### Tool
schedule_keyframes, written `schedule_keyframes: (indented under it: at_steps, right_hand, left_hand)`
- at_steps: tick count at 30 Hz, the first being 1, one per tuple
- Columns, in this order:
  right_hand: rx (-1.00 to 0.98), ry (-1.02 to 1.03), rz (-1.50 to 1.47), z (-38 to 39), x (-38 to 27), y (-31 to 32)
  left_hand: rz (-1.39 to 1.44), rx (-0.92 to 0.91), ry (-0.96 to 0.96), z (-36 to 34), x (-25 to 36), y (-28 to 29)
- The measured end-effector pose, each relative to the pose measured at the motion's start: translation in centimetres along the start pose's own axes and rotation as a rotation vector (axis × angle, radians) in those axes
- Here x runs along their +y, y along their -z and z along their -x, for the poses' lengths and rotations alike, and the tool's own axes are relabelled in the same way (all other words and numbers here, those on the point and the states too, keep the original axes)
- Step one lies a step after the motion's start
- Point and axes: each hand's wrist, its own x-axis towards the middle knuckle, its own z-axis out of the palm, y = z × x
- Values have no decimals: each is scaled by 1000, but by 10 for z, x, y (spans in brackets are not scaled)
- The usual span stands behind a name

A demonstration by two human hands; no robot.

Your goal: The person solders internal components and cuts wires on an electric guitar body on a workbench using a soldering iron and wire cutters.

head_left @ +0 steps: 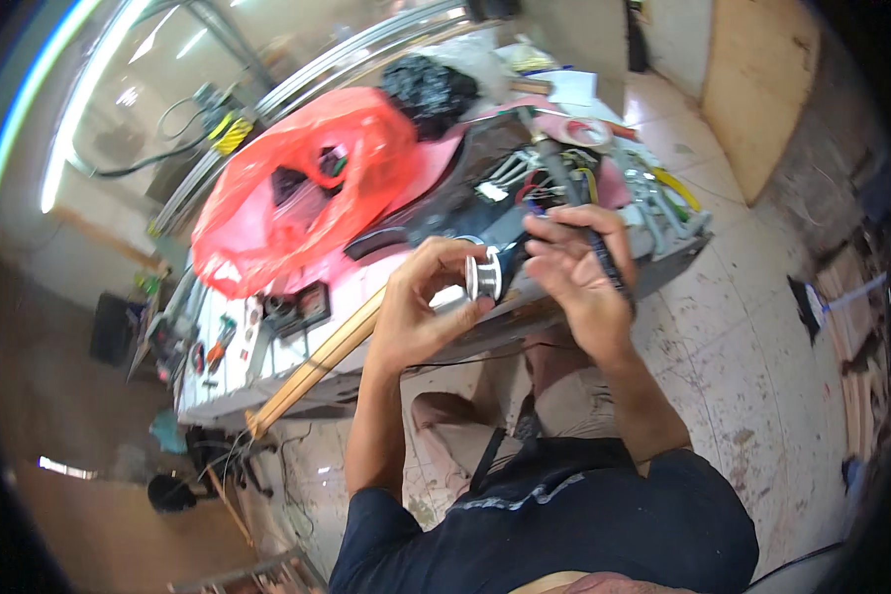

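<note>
In front of my body, my left hand (pixel 416 307) is closed around a small spool of silvery wire (pixel 483 275), its thumb and fingers on the rims. To its right, my right hand (pixel 589 272) is raised with fingers half curled and slightly smeared. A long dark rod-shaped tool (pixel 604 255) runs across that hand between the fingers; its kind does not show. Both hands are above the table's near edge, apart from each other. Beyond them lies a cluster of wires and metal pieces (pixel 510 173).
A red plastic bag (pixel 257 218) and a black bag (pixel 428 91) lie on the table. Wrenches (pixel 653 203) are at the right end, with a tape roll (pixel 584 132) behind them. A wooden strip (pixel 317 366) juts over the near left edge. Pliers (pixel 223 337) lie at the left.
</note>
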Motion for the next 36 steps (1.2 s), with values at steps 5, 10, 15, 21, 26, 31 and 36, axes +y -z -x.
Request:
schedule_keyframes:
  at_steps: [5,10,15,21,26,31,36]
  right_hand:
    - [60,210,147,8,-6,27]
    - [104,278,188,3,-28,46]
    - [136,275,237,3,-26,56]
    - [195,294,348,-5,-27,66]
    - [230,322,361,-14,-26,67]
    - [243,377,423,-23,-29,75]
    - [335,245,390,-26,-33,90]
  left_hand:
    - [-83,-166,-50,-26,14,-41]
    - [16,-225,-87,-45,9,-62]
    - [-29,-312,-111,-55,8,-68]
    - [676,-318,262,-52,-6,-76]
    - [631,-213,440,-50,-1,-80]
    - [-132,-89,230,-63,22,-72]
    - [-451,31,-4,-99,7,-35]
